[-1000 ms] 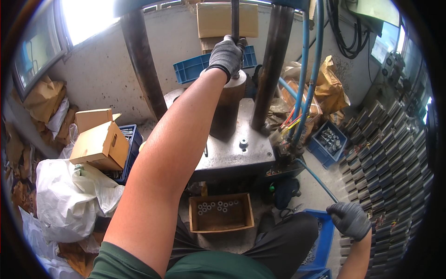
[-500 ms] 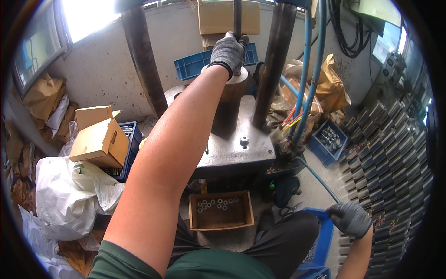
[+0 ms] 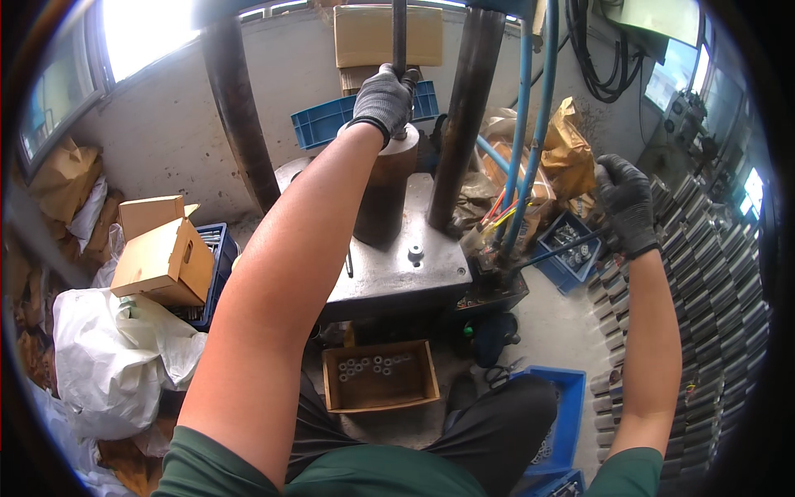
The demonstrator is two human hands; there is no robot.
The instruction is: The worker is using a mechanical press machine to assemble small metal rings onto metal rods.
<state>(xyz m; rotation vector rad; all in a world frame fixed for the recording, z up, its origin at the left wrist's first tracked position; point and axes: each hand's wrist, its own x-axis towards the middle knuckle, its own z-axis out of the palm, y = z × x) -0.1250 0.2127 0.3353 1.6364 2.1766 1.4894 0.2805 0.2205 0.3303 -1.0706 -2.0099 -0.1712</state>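
My left hand (image 3: 383, 101), in a grey knit glove, is closed around a dark vertical metal rod (image 3: 399, 37). It sits just above a thick steel cylinder (image 3: 387, 178) on the metal plate of a press (image 3: 377, 277). A small ring-shaped metal part (image 3: 416, 253) stands on that plate. My right hand (image 3: 627, 203), also gloved, is raised at the right with fingers curled. A long thin lever (image 3: 556, 253) runs from the press side to this hand, its end hidden behind the glove.
Below the plate, a wooden box (image 3: 382, 404) holds several metal rings. Blue bins (image 3: 571, 253) and stacked metal bars (image 3: 691, 290) stand at right. At left are an open cardboard box (image 3: 166, 261) and a white sack (image 3: 116, 356). Thick press columns (image 3: 468, 116) flank my left hand.
My right hand has moved up and away from me, and the lever has swung upward with it. My left hand stays on the rod. The whole view has shifted slightly.
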